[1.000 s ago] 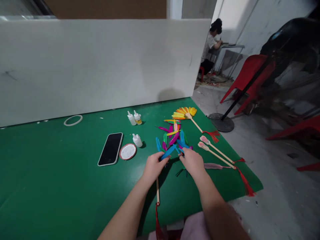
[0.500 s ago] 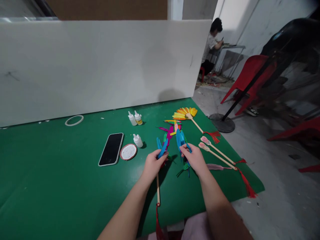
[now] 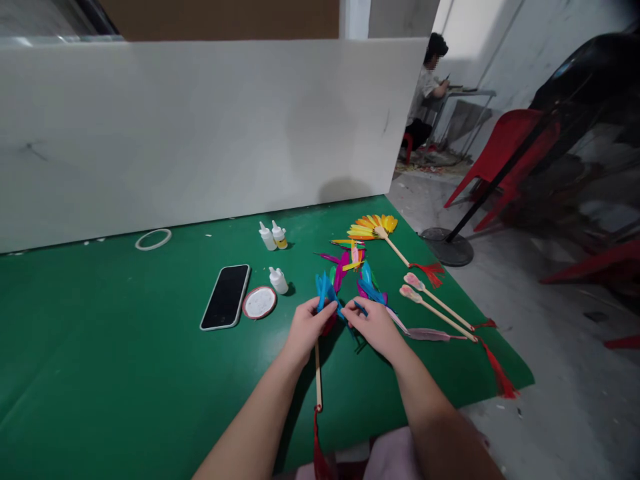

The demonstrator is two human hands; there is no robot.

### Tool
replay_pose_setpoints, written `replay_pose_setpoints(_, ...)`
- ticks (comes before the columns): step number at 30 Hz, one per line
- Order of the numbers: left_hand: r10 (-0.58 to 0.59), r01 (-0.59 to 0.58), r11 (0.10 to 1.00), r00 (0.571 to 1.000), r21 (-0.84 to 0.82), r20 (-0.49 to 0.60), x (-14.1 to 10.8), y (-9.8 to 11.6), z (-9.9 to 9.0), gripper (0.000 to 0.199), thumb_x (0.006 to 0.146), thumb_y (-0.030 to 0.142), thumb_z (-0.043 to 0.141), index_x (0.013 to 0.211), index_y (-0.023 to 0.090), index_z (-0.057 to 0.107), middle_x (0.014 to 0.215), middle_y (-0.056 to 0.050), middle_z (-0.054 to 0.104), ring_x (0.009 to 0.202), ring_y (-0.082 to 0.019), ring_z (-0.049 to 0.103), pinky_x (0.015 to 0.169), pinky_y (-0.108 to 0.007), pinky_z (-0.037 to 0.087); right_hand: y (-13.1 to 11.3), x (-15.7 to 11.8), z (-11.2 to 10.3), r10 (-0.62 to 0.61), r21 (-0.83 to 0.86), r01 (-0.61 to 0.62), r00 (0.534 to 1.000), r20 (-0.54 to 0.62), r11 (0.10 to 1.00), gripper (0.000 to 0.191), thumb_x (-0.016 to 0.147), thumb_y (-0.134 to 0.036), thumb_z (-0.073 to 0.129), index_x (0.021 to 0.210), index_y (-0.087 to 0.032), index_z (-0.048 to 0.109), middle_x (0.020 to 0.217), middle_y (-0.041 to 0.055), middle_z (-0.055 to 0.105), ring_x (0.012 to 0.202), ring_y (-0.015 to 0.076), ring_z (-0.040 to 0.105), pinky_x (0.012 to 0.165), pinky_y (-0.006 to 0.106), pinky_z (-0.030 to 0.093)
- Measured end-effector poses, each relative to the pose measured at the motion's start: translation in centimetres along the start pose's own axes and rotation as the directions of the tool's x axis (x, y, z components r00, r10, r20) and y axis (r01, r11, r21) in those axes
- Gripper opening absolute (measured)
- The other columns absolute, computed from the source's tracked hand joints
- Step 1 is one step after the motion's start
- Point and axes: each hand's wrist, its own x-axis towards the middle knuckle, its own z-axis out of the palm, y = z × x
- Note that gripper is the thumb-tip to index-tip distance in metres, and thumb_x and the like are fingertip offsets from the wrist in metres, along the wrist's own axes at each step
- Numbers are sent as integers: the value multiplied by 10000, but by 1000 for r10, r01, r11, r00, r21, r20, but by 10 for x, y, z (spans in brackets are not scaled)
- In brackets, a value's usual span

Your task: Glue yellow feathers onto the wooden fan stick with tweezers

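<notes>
Blue feathers (image 3: 325, 288) stand up from the closed fingers of my left hand (image 3: 309, 325). Below that hand a wooden fan handle (image 3: 318, 377) with a red tassel (image 3: 319, 447) lies on the green table. My right hand (image 3: 369, 321) is close beside on the right, its fingers pinched on a blue feather (image 3: 361, 308). Just beyond the hands are loose feathers, among them a magenta feather (image 3: 341, 270) and a pink and yellow one (image 3: 355, 255). A finished-looking yellow feather fan (image 3: 375, 228) lies farther back.
On the green table (image 3: 125, 367), a phone (image 3: 225, 297), a round white lid (image 3: 260, 302), small bottles (image 3: 279, 281) and a white ring (image 3: 153, 239) lie left. Two wooden sticks (image 3: 440, 308) lie right. Behind stands a white panel (image 3: 200, 133); a person (image 3: 425, 87) sits beyond.
My right hand has moved left, toward my left hand. The blue feathers it held upright now lie partly on the table behind it, and its fingers pinch near the left hand's feathers.
</notes>
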Motion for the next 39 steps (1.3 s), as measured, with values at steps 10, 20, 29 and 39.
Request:
replay_pose_setpoints(10, -36, 34, 998, 998, -58, -47, -1, 5, 0, 366, 652, 459, 684, 632, 133, 520, 410, 83, 350, 368, -29, 269, 379, -179, 177, 0, 1, -1, 30, 54, -33, 999, 44, 998, 203, 757, -358, 529, 699, -167, 564, 578, -23, 565, 471, 81, 450, 488, 213, 347)
replay_pose_setpoints(20, -10, 11, 999, 1000, -45, 27, -2, 3, 1, 341, 668, 421, 678, 662, 146, 475, 461, 80, 365, 405, -29, 287, 402, -169, 212, 1, 1, -1, 55, 160, -56, 998, 9, 986, 255, 729, -408, 570, 780, -161, 606, 708, 18, 631, 664, 145, 602, 622, 257, 458)
replay_pose_setpoints(29, -16, 17, 1000, 999, -17, 46, -2, 1, 1, 334, 674, 433, 667, 680, 132, 523, 477, 70, 394, 400, -29, 283, 406, -182, 199, 6, 4, -5, 30, 56, -27, 997, -65, 998, 293, 744, -434, 543, 747, -150, 614, 642, 32, 634, 634, 153, 575, 586, 254, 433)
replay_pose_setpoints(39, -12, 12, 1000, 999, -10, 40, 0, -2, 1, 322, 675, 421, 658, 688, 136, 510, 497, 66, 415, 410, -31, 302, 413, -184, 214, 11, 5, -5, 74, -37, -78, 993, -94, 996, 417, 778, -484, 489, 994, -147, 608, 606, -2, 564, 567, 146, 538, 544, 257, 405)
